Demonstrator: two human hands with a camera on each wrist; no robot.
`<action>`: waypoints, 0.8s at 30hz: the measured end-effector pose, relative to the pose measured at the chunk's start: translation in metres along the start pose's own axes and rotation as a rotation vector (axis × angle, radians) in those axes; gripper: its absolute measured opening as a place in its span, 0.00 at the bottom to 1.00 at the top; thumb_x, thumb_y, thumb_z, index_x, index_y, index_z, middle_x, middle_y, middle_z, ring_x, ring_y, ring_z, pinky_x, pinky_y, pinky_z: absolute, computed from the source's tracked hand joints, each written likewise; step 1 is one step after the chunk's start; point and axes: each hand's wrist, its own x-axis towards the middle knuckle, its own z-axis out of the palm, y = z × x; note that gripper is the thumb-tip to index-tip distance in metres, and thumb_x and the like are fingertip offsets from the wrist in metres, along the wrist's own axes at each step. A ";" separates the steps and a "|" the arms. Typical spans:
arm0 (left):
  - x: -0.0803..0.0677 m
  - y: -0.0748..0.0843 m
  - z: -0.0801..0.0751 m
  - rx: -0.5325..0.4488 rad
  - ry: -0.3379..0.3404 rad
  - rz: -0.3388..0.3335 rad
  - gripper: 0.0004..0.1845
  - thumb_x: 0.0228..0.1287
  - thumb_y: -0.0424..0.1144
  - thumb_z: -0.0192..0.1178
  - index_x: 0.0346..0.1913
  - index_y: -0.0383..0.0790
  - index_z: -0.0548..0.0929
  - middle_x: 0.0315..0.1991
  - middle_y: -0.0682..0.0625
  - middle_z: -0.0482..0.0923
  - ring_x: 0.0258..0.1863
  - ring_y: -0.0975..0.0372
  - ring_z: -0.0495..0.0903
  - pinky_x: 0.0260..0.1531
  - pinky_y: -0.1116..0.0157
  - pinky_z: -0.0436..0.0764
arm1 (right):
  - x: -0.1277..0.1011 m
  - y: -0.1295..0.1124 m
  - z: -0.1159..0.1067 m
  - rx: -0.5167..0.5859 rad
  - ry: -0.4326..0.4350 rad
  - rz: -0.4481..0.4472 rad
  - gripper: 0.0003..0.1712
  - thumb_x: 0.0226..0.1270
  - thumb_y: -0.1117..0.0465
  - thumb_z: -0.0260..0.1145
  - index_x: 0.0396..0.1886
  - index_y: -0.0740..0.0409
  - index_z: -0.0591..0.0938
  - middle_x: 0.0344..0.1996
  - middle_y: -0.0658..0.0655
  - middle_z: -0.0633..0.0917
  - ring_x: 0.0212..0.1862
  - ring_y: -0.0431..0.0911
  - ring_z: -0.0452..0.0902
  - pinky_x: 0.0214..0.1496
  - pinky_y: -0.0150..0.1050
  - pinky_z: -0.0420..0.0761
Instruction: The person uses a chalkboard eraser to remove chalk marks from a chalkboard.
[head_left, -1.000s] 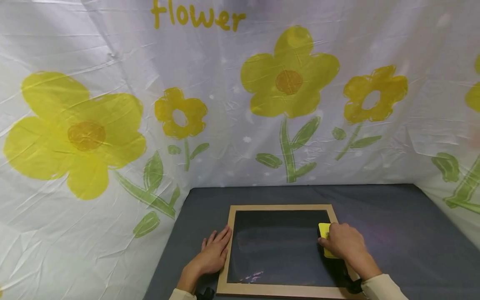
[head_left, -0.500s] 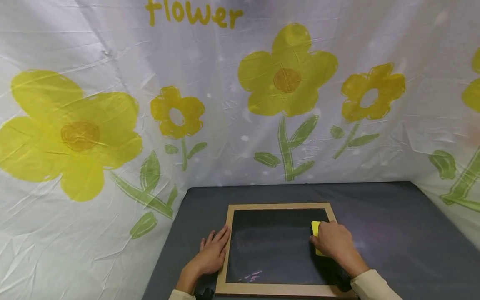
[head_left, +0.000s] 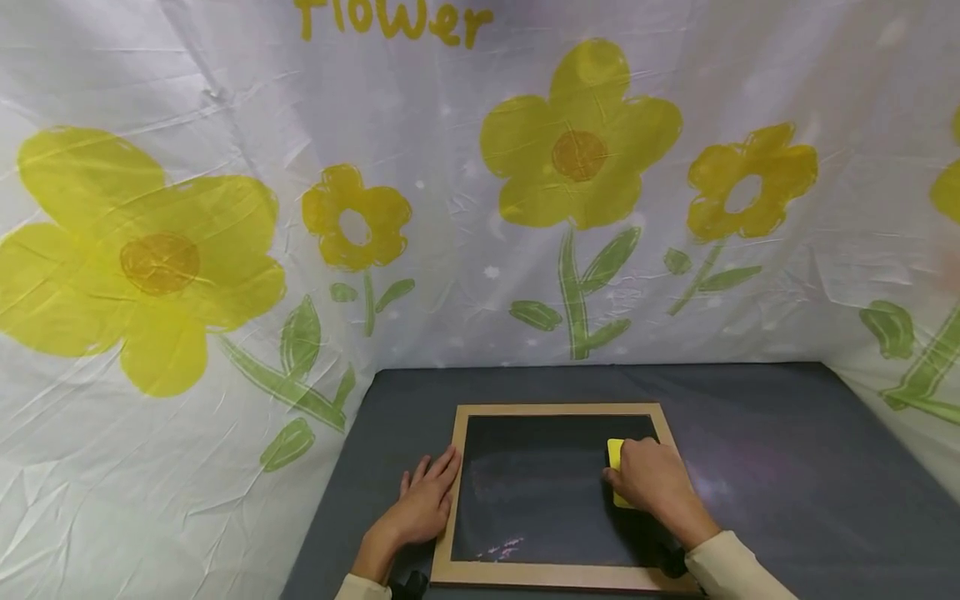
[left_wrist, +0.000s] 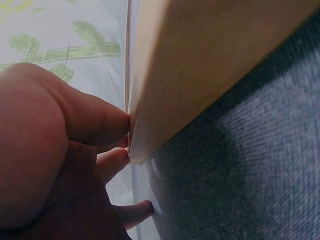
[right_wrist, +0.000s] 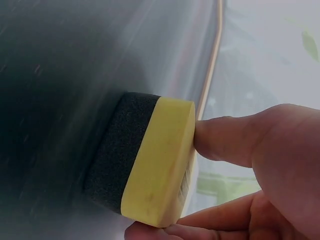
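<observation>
A small chalkboard [head_left: 540,492] with a pale wooden frame [head_left: 555,575] lies flat. My right hand [head_left: 652,479] grips a yellow chalkboard eraser [right_wrist: 157,160] whose black felt face is against the board, on its right part. In the head view the hand hides much of the eraser. Thumb and fingers hold its yellow body in the right wrist view. My left hand [head_left: 420,508] rests at the frame's left side with fingers extended, fingertips touching the wooden edge [left_wrist: 150,120]. Pinkish chalk marks [head_left: 501,550] show near the board's lower left, and a faint smear lies above them.
Dark grey cloth [head_left: 757,467] covers the table under the board. A white curtain [head_left: 450,317] printed with yellow flowers stands behind the table and along both sides.
My right hand has slid the eraser left across the board, away from the frame's right side. The left hand stays at the left edge.
</observation>
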 end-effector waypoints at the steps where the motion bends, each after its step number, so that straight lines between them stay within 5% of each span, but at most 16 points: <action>1: 0.000 -0.001 0.000 -0.003 0.003 0.007 0.35 0.86 0.36 0.50 0.90 0.46 0.57 0.91 0.46 0.49 0.84 0.24 0.46 0.70 0.15 0.41 | 0.001 -0.002 0.000 -0.005 0.003 -0.005 0.25 0.68 0.45 0.79 0.28 0.62 0.83 0.19 0.56 0.79 0.21 0.49 0.75 0.25 0.48 0.81; 12: 0.005 0.002 -0.001 0.002 -0.020 -0.063 0.36 0.83 0.32 0.53 0.89 0.42 0.59 0.90 0.44 0.51 0.87 0.30 0.46 0.74 0.18 0.41 | 0.008 -0.018 0.003 0.040 -0.015 -0.001 0.24 0.68 0.48 0.79 0.25 0.60 0.81 0.18 0.55 0.77 0.20 0.48 0.75 0.25 0.46 0.81; 17: 0.008 -0.011 0.006 0.001 0.000 -0.038 0.36 0.84 0.35 0.52 0.90 0.48 0.58 0.91 0.47 0.50 0.87 0.30 0.45 0.74 0.18 0.40 | 0.010 -0.028 0.004 0.033 -0.004 -0.002 0.23 0.69 0.48 0.79 0.26 0.61 0.83 0.20 0.56 0.77 0.21 0.48 0.75 0.25 0.46 0.81; 24: 0.001 0.000 0.000 -0.014 -0.011 -0.008 0.36 0.84 0.33 0.52 0.89 0.43 0.57 0.91 0.44 0.49 0.85 0.26 0.45 0.72 0.16 0.39 | 0.013 -0.047 0.007 0.035 -0.028 0.009 0.22 0.69 0.48 0.79 0.30 0.63 0.85 0.21 0.57 0.79 0.22 0.49 0.76 0.26 0.47 0.83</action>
